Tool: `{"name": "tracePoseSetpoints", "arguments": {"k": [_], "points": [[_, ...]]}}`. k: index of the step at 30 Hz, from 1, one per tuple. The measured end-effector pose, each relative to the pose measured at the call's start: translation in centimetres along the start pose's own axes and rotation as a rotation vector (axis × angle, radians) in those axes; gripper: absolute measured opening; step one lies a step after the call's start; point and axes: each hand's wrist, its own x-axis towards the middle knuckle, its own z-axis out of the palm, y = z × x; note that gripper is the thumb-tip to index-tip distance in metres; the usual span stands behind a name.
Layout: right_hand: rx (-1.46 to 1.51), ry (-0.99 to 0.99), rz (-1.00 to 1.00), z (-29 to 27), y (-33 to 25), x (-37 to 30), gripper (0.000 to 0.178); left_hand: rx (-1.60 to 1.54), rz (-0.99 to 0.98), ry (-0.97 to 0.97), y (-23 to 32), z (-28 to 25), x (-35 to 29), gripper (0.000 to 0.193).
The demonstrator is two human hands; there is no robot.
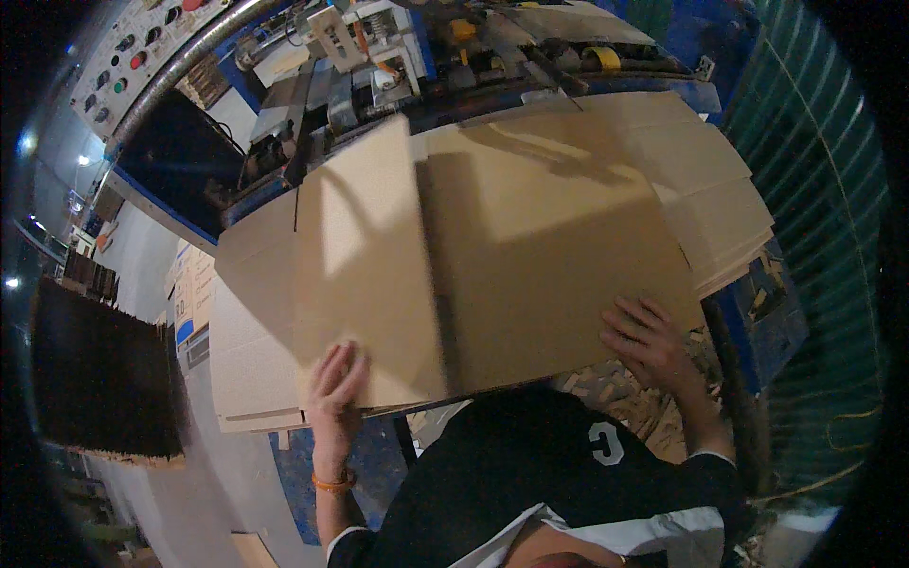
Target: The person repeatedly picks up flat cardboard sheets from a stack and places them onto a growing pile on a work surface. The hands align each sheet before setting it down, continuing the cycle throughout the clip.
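Flat brown cardboard sheets lie in front of me. The top one has a narrower left cardboard panel (pixel 365 275), its right edge looking raised, and a wide right cardboard panel (pixel 540 246), with a dark shadowed gap between them. My left hand (pixel 337 386) is closed on the near edge of the left panel, fingers on top, slightly blurred; its thumb is hard to make out. Over the near right corner of the wide panel, my right hand (pixel 649 343) rests with fingers spread and lying flat. What lies under its palm is hidden.
More cardboard sheets (pixel 715 189) stick out on the right, and others (pixel 251 322) on the left. A machine (pixel 379 57) stands beyond, with a button panel (pixel 133 57) at upper left. Green corrugated sheeting (pixel 814 189) rises at right. Cardboard scraps (pixel 615 398) lie below.
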Motion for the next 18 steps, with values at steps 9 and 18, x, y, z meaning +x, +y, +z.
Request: {"name": "tracePoseSetpoints", "arguments": {"k": [9,18], "points": [[0.017,-0.202,-0.019,1.2,3.9,2.7,0.049,0.542,0.294,-0.186,1.1,0.0,2.9,0.043],[-0.073,-0.218,0.047,3.3,12.9,13.1,0.063,0.395,0.357,-0.084,-3.2,0.8,12.1,0.065]]}}
